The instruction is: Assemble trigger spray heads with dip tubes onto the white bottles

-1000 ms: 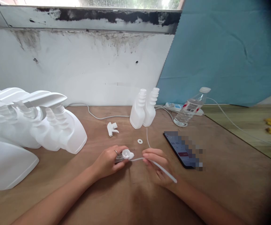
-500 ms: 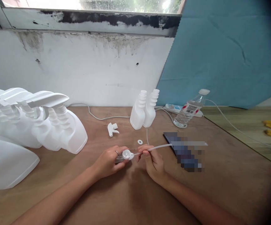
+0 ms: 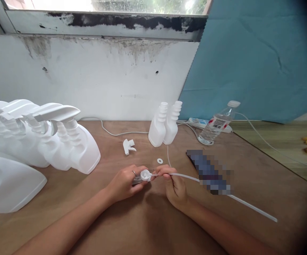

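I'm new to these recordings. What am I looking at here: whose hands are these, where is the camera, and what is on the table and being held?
There is no machine: a person works bare-handed, filmed by a camera worn on their head, looking down at a brown wooden table. The left hand holds a small white plastic sprayer cap. The right hand pinches a long thin white plastic tube where it meets the cap. On the table lie a white trigger sprayer head, a small white ring washer, two open white ribbed-neck bottles, a clear water bottle, a blurred phone and, at left, finished white spray bottles.
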Motion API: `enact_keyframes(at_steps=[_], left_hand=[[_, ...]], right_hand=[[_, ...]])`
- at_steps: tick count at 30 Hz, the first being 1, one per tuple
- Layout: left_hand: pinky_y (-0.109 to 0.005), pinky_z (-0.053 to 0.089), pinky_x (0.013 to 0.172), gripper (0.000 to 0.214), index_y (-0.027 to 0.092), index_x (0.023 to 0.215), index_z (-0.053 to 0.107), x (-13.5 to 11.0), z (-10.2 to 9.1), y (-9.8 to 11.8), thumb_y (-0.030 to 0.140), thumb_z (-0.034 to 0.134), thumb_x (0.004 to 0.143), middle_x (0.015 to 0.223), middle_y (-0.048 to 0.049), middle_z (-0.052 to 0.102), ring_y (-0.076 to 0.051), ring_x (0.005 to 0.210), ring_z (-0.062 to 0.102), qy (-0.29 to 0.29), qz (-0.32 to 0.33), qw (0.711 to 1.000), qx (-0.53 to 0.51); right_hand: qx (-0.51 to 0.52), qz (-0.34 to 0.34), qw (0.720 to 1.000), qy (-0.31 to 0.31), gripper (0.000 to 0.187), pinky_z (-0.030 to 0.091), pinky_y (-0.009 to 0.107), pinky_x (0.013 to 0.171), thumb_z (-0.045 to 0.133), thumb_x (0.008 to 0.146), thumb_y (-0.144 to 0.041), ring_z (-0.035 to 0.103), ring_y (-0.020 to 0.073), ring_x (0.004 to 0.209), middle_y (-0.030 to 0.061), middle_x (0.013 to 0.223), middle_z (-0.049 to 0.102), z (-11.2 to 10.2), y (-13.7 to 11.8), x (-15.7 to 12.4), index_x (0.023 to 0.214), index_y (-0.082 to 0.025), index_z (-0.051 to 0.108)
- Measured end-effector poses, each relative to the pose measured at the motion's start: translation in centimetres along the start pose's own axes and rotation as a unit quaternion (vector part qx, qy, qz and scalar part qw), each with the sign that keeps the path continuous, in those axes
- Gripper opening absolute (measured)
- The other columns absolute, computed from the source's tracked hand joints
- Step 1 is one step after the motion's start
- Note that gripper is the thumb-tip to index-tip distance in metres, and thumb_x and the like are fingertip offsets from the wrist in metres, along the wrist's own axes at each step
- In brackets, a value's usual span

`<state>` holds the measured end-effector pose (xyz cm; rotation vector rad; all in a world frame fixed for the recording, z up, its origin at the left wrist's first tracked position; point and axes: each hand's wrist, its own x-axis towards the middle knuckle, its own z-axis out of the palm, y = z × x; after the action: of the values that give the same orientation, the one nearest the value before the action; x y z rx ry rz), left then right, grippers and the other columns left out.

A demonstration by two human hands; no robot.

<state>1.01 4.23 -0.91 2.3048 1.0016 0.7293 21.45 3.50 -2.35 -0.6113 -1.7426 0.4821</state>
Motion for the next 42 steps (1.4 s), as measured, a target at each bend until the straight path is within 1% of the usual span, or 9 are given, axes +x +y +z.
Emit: enact_keyframes(at_steps=[9,13,17,22,32,36,38,40,42], left_hand=[[-0.023,0.04,0.075,0.026,0.024,0.115,0.057,0.0,0.1,0.0,0.026,0.055,0.09,0.09,-0.0014,0.059,-0.015,0.081,0.055,0.001,0.007,1.0,-0.001],[-0.024,0.041,0.076,0.03,0.023,0.119,0.056,0.0,0.2,-0.2,0.025,0.054,0.089,0.093,-0.0029,0.06,-0.016,0.082,0.055,0.004,0.015,1.0,0.001],[-0.025,0.042,0.077,0.036,0.022,0.126,0.053,0.1,0.5,-0.4,0.025,0.054,0.09,0.094,-0.004,0.061,-0.017,0.083,0.056,0.016,0.029,0.999,0.003],[-0.025,0.042,0.071,0.031,0.019,0.119,0.056,0.1,0.9,-0.6,0.025,0.055,0.089,0.088,-0.0038,0.06,-0.016,0.077,0.055,0.038,0.033,0.999,0.0],[-0.025,0.042,0.069,0.013,0.016,0.096,0.057,0.3,1.3,-1.2,0.027,0.055,0.089,0.084,-0.0041,0.058,-0.016,0.076,0.054,0.051,0.03,0.998,-0.014],[-0.025,0.045,0.072,0.017,0.017,0.103,0.058,0.1,1.3,-1.2,0.028,0.056,0.089,0.088,-0.0042,0.06,-0.016,0.079,0.056,0.047,0.018,0.998,-0.027],[-0.026,0.046,0.075,0.023,0.019,0.111,0.058,0.0,1.3,-1.3,0.028,0.057,0.089,0.093,-0.0047,0.062,-0.017,0.083,0.058,0.053,0.009,0.998,-0.03],[-0.027,0.047,0.077,0.026,0.02,0.114,0.058,0.0,1.3,-1.5,0.026,0.058,0.089,0.097,-0.0052,0.063,-0.018,0.086,0.059,0.068,0.011,0.998,-0.012],[-0.029,0.048,0.08,0.026,0.021,0.115,0.058,0.1,1.3,-1.7,0.022,0.058,0.089,0.1,-0.0055,0.064,-0.019,0.09,0.059,0.098,0.04,0.994,0.03]], right_hand=[[-0.027,0.004,1.0,-0.003,0.022,0.052,0.03,0.073,0.035,0.1,-0.021,0.063,0.0164,0.078,0.0032,0.08,0.061,0.1,0.1,0.3,0.092,-0.021,0.055],[-0.054,0.029,0.997,-0.042,0.015,0.049,0.028,0.075,0.043,0.097,-0.017,0.061,0.0153,0.083,0.0039,0.088,0.062,0.3,0.3,0.4,0.096,-0.021,0.058],[-0.058,0.058,0.994,-0.066,0.017,0.047,0.028,0.075,0.043,0.097,-0.02,0.058,0.0151,0.082,0.0043,0.088,0.058,0.7,0.1,1.3,0.089,-0.02,0.058],[-0.059,0.055,0.993,-0.083,0.02,0.044,0.03,0.076,0.043,0.097,-0.022,0.054,0.0173,0.085,0.0056,0.088,0.056,1.5,0.1,1.9,0.085,-0.019,0.057],[-0.002,0.103,0.993,-0.065,0.025,0.04,0.029,0.076,0.044,0.096,-0.023,0.05,0.0172,0.085,0.0046,0.085,0.052,2.9,0.3,1.3,0.073,-0.019,0.054],[0.027,0.158,0.985,-0.066,0.026,0.042,0.028,0.076,0.047,0.095,-0.029,0.052,0.0165,0.085,0.0043,0.086,0.051,2.9,0.1,1.6,0.075,-0.018,0.059],[0.052,0.185,0.979,-0.062,0.023,0.043,0.028,0.08,0.049,0.095,-0.033,0.054,0.0167,0.09,0.0052,0.092,0.053,2.7,-0.1,1.6,0.084,-0.019,0.064],[0.067,0.211,0.975,-0.029,0.022,0.044,0.028,0.082,0.052,0.093,-0.037,0.055,0.0171,0.095,0.006,0.101,0.055,2.3,-0.2,1.5,0.096,-0.02,0.064],[0.079,0.27,0.959,0.031,0.026,0.045,0.025,0.072,0.055,0.09,-0.044,0.057,0.0142,0.084,0.0039,0.093,0.057,1.7,-0.1,1.3,0.095,-0.019,0.062]])
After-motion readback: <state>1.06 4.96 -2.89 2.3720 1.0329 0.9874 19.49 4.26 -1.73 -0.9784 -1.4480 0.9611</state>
